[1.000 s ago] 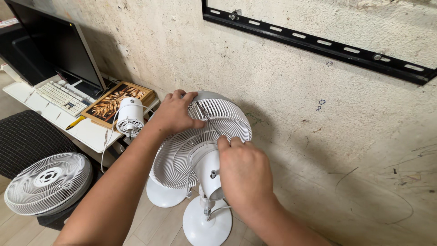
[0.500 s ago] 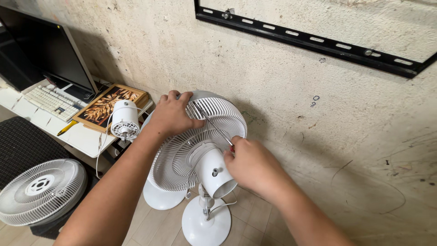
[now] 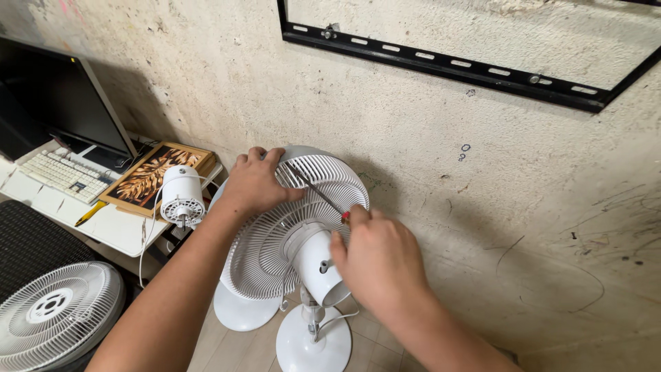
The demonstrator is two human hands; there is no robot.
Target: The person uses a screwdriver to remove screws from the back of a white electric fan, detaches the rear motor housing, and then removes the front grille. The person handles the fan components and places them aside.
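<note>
The left hand [image 3: 253, 184] is gripping the top rim of the white fan [image 3: 289, 241], fingers curled over the grille. The right hand [image 3: 377, 258] is pinching what looks like a thin screwdriver [image 3: 317, 189], its tip at the rim. The wall [image 3: 427, 138] is crowding close behind; the floor [image 3: 372, 344] is lying open around the base.

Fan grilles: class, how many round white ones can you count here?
2. One fan grille sits on the stand fan under both hands; a second grille lies at lower left. Others may be hidden.
</note>
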